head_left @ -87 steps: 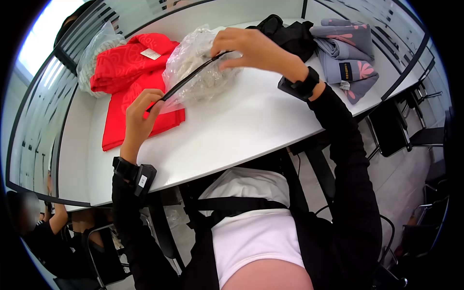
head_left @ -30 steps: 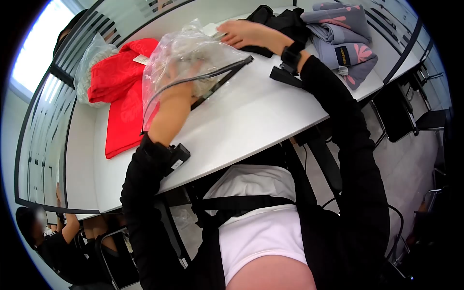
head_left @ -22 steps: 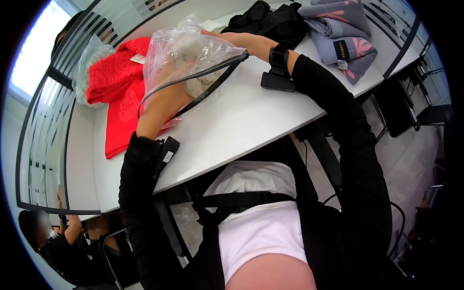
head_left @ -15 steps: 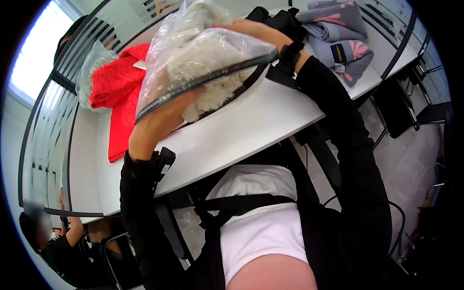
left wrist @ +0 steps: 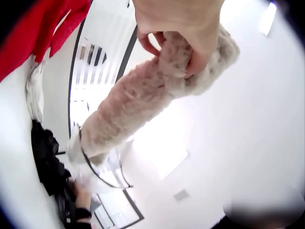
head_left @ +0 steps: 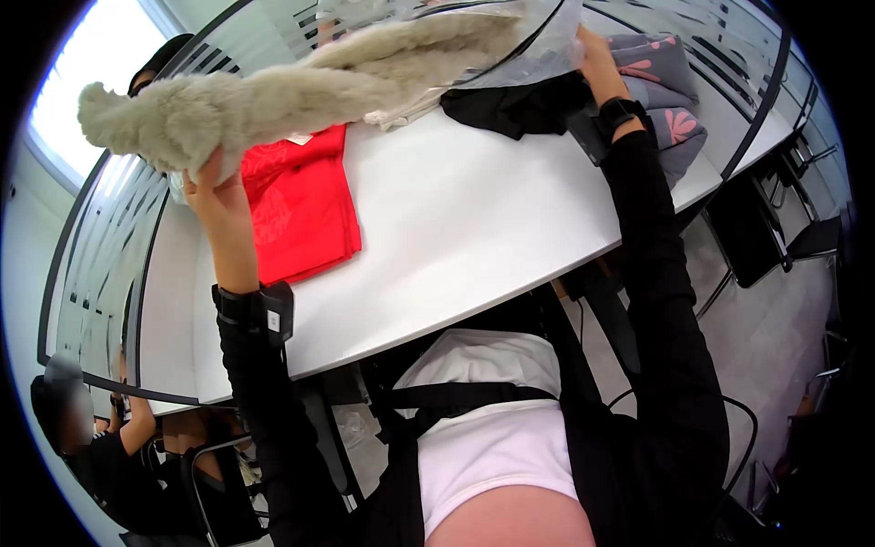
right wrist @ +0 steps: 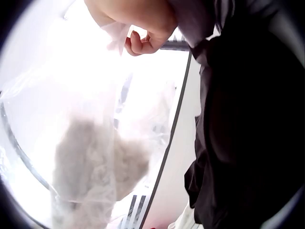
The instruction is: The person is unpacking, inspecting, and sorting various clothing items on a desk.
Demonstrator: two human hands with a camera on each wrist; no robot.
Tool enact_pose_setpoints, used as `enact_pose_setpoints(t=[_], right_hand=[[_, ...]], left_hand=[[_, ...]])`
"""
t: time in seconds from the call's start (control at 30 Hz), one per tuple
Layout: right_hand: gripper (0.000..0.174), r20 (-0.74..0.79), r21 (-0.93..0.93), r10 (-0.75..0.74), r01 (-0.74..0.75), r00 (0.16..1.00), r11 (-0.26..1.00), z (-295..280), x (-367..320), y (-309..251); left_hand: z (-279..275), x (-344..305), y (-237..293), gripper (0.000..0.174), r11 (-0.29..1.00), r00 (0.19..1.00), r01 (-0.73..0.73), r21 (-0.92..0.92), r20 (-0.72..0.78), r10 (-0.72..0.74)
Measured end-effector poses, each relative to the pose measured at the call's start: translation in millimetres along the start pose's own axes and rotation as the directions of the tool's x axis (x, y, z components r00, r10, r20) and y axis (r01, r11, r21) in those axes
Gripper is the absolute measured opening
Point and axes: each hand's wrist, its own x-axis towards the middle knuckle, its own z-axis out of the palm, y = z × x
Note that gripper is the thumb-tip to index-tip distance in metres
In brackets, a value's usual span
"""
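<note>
A long cream fluffy item [head_left: 273, 105] is stretched above the table, its right end inside a clear plastic bag [head_left: 547, 46] with a black-edged opening. My left hand [head_left: 219, 196] grips the fluffy item near its left end; in the left wrist view that hand [left wrist: 181, 28] has thumb and fingers sunk into the pile [left wrist: 128, 100]. My right hand [head_left: 600, 68] holds the bag at its far right; in the right wrist view the fingers of this hand [right wrist: 143, 28] are curled round the plastic, with the fluffy item blurred [right wrist: 90, 167] behind the film.
Folded red cloth [head_left: 301, 219] lies at the left of the white table [head_left: 437, 219]. Black cloth [head_left: 519, 109] and folded grey cloths with pink flowers [head_left: 679, 137] are at the back right. Glass partitions border the table. A person in black [head_left: 109, 465] is at the lower left.
My hands have moved far apart. The fluffy item, earlier mostly in the bag, now stretches out of it to the left in my left hand, while the bag has gone right with my right hand.
</note>
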Motion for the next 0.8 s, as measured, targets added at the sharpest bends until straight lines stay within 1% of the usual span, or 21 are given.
enact_pose_setpoints(t=[0.03,0.1,0.13,0.17,0.2,0.23,0.27,0.3,0.37,0.4,0.43,0.47,0.5,0.53,0.57,0.6,0.63,0.7,0.73,0.77,0.8], right_hand=[[0.023,-0.078,-0.006,-0.057,0.057,0.995,0.998,5,-9,-12],[0.023,-0.303,-0.011,-0.256,0.266,0.918,0.964,36,-34,-31],[0.023,-0.408,-0.030,-0.357,0.379,0.840,0.925,47,-42,-41],[0.023,-0.498,-0.064,-0.445,0.481,0.744,0.874,57,-50,-51],[0.023,-0.554,-0.106,-0.518,0.563,0.652,0.820,66,-55,-61],[0.024,-0.568,-0.140,-0.576,0.621,0.588,0.772,75,-61,-70],[0.024,-0.547,-0.162,-0.618,0.653,0.565,0.740,77,-66,-76],[0.034,-0.489,-0.166,-0.645,0.664,0.587,0.730,76,-66,-78],[0.056,-0.366,-0.169,-0.691,0.686,0.623,0.708,70,-63,-81],[0.051,-0.266,-0.317,-0.699,0.624,0.664,0.714,54,-47,-74],[0.047,-0.170,-0.462,-0.686,0.558,0.708,0.690,31,-20,-56],[0.043,-0.081,-0.597,-0.656,0.491,0.750,0.635,19,-6,-45],[0.035,-0.042,-0.711,-0.448,0.288,0.893,0.641,38,-26,-52],[0.028,-0.040,-0.811,-0.210,0.090,0.977,0.578,57,-49,-59],[0.022,-0.076,-0.888,0.037,-0.085,0.996,0.453,84,-73,-67],[0.024,0.031,-0.911,0.152,-0.034,0.988,0.411,100,-84,-70],[0.027,0.133,-0.927,0.271,0.023,0.953,0.375,115,-95,-69],[0.026,0.384,-0.829,0.284,0.193,0.878,0.524,152,-121,-58],[0.026,0.438,-0.783,0.349,0.161,0.828,0.601,176,-138,-53],[0.030,0.539,-0.730,0.406,0.168,0.738,0.663,196,-152,-43],[0.039,0.655,-0.610,0.422,0.109,0.626,0.785,210,-169,-31]], left_hand=[[-11,6,3,0.045,0.999,1.000,0.016,0.029,0.019,-0.016],[-26,10,8,0.044,0.999,0.994,0.041,0.034,-0.099,-0.037],[-34,11,10,0.044,0.998,0.986,0.054,0.035,-0.159,-0.048],[-43,12,12,0.045,0.995,0.972,0.097,-0.031,-0.213,-0.101],[-58,15,11,0.044,0.992,0.962,0.114,-0.048,-0.245,-0.122],[-75,18,7,0.043,0.989,0.950,0.130,-0.065,-0.277,-0.143],[-88,20,3,0.042,0.986,0.938,0.144,-0.085,-0.307,-0.164],[-97,21,-2,0.038,0.992,0.930,0.126,0.005,-0.347,-0.116],[-114,19,-10,0.037,0.964,0.987,0.060,0.257,-0.158,-0.020],[-118,15,-11,0.036,0.927,0.998,0.016,0.374,-0.055,0.005],[-105,4,-4,0.034,0.699,0.991,-0.132,0.703,0.114,0.072],[-105,7,-5,0.035,0.867,0.998,0.039,0.497,-0.053,-0.014],[-106,15,-7,0.037,0.956,0.972,0.180,0.231,-0.188,-0.138],[-107,22,-9,0.039,0.958,0.917,0.279,-0.069,-0.278,-0.287],[-118,17,-14,0.039,0.964,0.965,0.253,0.079,-0.087,-0.246],[-113,16,-17,0.037,0.959,0.959,0.276,0.060,-0.088,-0.271],[-102,14,-22,0.036,0.953,0.951,0.299,0.045,-0.091,-0.294],[-80,6,-29,0.032,0.934,0.935,0.350,0.072,-0.080,-0.345],[-78,5,-34,0.034,0.929,0.930,0.361,0.085,0.036,-0.365],[-60,-3,-33,0.034,0.933,0.930,0.348,0.093,0.090,-0.356],[-34,-12,-32,0.035,0.937,0.926,0.334,0.099,0.149,-0.346]])
